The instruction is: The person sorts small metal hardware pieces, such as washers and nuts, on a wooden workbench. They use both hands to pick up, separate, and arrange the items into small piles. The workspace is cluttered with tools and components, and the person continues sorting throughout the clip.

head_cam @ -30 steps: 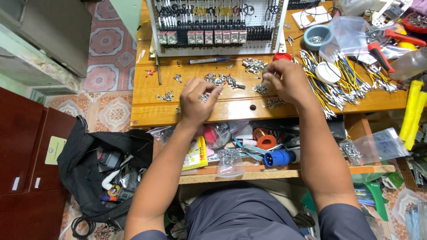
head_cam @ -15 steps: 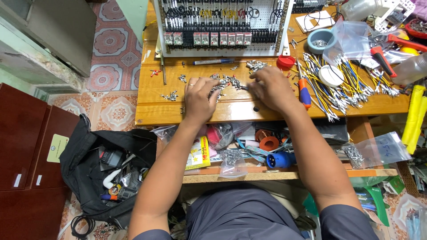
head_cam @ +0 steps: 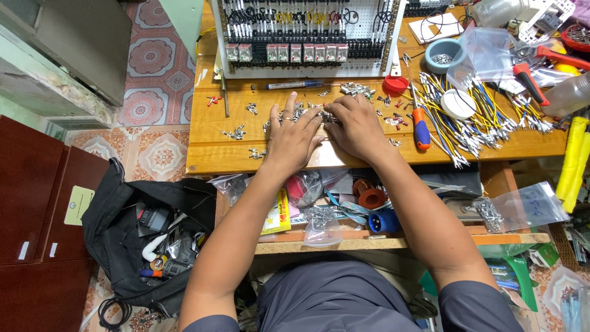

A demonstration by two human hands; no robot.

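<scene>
At the lower left of the frame a black tool bag [head_cam: 144, 240] lay open on the tiled floor beside the wooden workbench [head_cam: 209, 157]. A few stray metal cable lugs [head_cam: 235, 132] sat scattered on the bench's left part. Near the middle, the left hand [head_cam: 294, 136] lay palm down with fingers spread flat, and just beside it the right hand [head_cam: 356, 126] lay the same way, fingers reaching toward the first. Neither hand gripped anything; both pressed on a small heap of metal terminals [head_cam: 305, 113] between and under the fingertips. To gather such small pieces well, it would seem best to keep the palms low and sweep gently, so none skid off the front edge. Above the hands stood a white wiring panel [head_cam: 307, 34] with a blue pen [head_cam: 295, 85] before it. Further right lay a red-and-blue screwdriver [head_cam: 420, 128], then a bundle of yellow and blue wires [head_cam: 485, 120].
</scene>
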